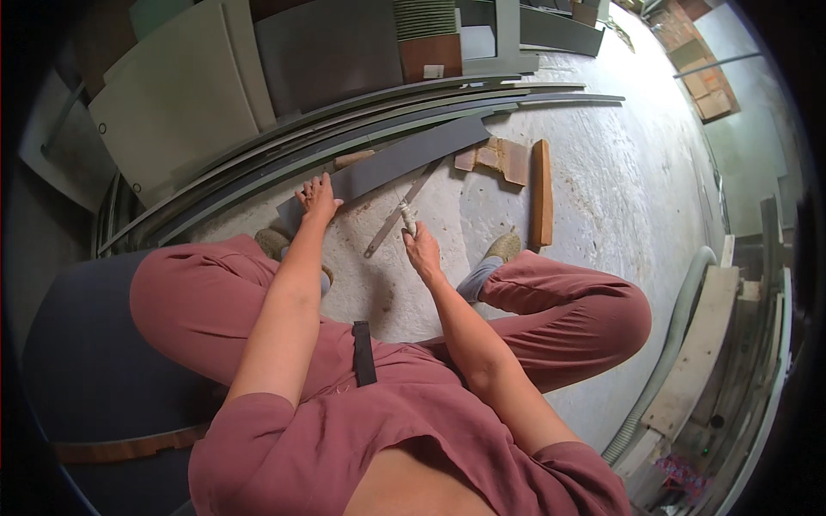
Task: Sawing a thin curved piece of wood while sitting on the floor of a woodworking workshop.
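Note:
A long dark grey board (413,159) lies slantwise on the floor in front of me. My left hand (319,199) rests on its near left end with the fingers spread. In my right hand (422,249) is a slim pointed tool (408,215) with a whitish wrapped handle; my fingers are closed round its lower end. Its thin tip points toward the board's near edge; whether it touches cannot be made out. A flat metal strip (389,225) with a hole in its end lies between my hands, its far end reaching the board.
Brown wooden pieces (499,160) and an orange-brown wooden bar (540,193) lie right of the board. Long strips (551,99) run behind it, below leaning panels (331,60). My shoes (503,247) flank the work. A ribbed hose (667,344) and planks (697,353) stand at right.

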The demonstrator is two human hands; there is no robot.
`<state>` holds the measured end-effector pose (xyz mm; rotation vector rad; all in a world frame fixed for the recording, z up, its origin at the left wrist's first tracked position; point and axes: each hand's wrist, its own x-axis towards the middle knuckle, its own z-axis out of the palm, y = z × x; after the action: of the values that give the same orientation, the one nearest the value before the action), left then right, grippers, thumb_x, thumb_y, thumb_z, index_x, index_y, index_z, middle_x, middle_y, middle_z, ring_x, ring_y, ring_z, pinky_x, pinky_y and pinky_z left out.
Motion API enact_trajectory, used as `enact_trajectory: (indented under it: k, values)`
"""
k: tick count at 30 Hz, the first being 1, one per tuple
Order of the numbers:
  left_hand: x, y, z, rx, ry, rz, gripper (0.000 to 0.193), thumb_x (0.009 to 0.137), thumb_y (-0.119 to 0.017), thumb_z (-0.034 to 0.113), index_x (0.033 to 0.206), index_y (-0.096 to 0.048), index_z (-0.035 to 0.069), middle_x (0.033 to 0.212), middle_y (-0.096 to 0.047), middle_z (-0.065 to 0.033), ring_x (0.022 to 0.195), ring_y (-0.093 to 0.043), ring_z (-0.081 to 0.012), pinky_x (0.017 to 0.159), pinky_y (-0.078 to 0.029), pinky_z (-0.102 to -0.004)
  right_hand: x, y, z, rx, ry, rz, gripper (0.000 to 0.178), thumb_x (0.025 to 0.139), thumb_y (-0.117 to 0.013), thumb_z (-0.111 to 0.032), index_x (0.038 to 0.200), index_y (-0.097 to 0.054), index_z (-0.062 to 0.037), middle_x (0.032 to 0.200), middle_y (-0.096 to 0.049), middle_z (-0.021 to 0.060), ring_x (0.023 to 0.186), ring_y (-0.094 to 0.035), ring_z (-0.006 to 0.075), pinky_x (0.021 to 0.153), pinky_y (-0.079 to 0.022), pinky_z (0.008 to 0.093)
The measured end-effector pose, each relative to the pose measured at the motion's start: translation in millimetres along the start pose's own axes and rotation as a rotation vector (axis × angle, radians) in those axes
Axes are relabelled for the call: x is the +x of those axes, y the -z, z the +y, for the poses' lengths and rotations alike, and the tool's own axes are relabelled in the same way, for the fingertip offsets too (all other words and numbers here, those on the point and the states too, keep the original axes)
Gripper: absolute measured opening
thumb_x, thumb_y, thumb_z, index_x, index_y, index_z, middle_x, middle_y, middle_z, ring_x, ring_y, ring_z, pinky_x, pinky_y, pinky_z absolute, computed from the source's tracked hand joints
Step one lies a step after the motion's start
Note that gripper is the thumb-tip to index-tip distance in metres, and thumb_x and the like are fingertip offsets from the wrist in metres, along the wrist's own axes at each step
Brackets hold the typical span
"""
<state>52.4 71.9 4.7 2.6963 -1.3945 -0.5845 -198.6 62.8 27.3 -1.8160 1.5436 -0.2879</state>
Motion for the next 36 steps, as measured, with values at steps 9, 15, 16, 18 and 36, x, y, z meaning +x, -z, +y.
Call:
enact_trajectory:
  k: [9, 15, 16, 18, 36]
  values:
    - [2, 21, 22, 0.190, 0.115, 0.038, 0.061, 0.060, -0.078, 0.037, 0.109, -0.055, 0.010, 0.116, -0.049, -0.0109, 0.112, -0.042, -0.0256, 0.088, -0.034, -0.0431, -10, 22, 11, 0.017, -0.045, 0.107, 0.031, 0.081, -0.054, -0.031, 0.095, -0.049, -0.0042, 0.077, -0.058, 0.0246, 0.076, -0.056, 0.0425, 0.066, -0.041, 0.0477]
    - [-13, 7, 21, -0.006, 0.094, 0.090, 0.046, 0.068, -0.074, 0.029, 0.104, -0.057, 0.008, 0.115, -0.048, -0.0142, 0.109, -0.048, -0.0306, 0.086, -0.041, -0.0446, -21, 24, -7, 0.028, 0.003, 0.129, 0.031, 0.081, -0.054, -0.032, 0.094, -0.049, -0.0040, 0.078, -0.058, 0.0245, 0.076, -0.056, 0.0424, 0.066, -0.041, 0.0473]
    - [-16, 8, 23, -0.005, 0.087, 0.092, 0.046, 0.068, -0.074, 0.029, 0.104, -0.057, 0.008, 0.115, -0.048, -0.0142, 0.109, -0.048, -0.0306, 0.086, -0.041, -0.0446, -22, 25, -8, 0.021, 0.019, 0.124, 0.030, 0.081, -0.054, -0.032, 0.094, -0.050, -0.0046, 0.078, -0.058, 0.0243, 0.077, -0.056, 0.0425, 0.067, -0.041, 0.0474]
    - [-23, 11, 29, -0.069, 0.008, 0.045, 0.037, 0.072, -0.070, 0.025, 0.101, -0.057, 0.007, 0.113, -0.050, -0.0155, 0.103, -0.052, -0.0333, 0.082, -0.045, -0.0431, -28, 26, -10, 0.018, 0.035, 0.126, 0.030, 0.081, -0.054, -0.031, 0.095, -0.050, -0.0052, 0.078, -0.058, 0.0241, 0.077, -0.056, 0.0426, 0.067, -0.041, 0.0474]
    - [-35, 0, 51, 0.042, -0.060, 0.087, 0.021, 0.078, -0.057, 0.017, 0.096, -0.058, 0.006, 0.098, -0.061, -0.0155, 0.094, -0.059, -0.0329, 0.078, -0.047, -0.0441, -37, 34, -17, -0.051, -0.096, -0.094, 0.032, 0.084, -0.050, -0.031, 0.101, -0.048, -0.0041, 0.091, -0.060, 0.0247, 0.089, -0.057, 0.0411, 0.076, -0.044, 0.0495]
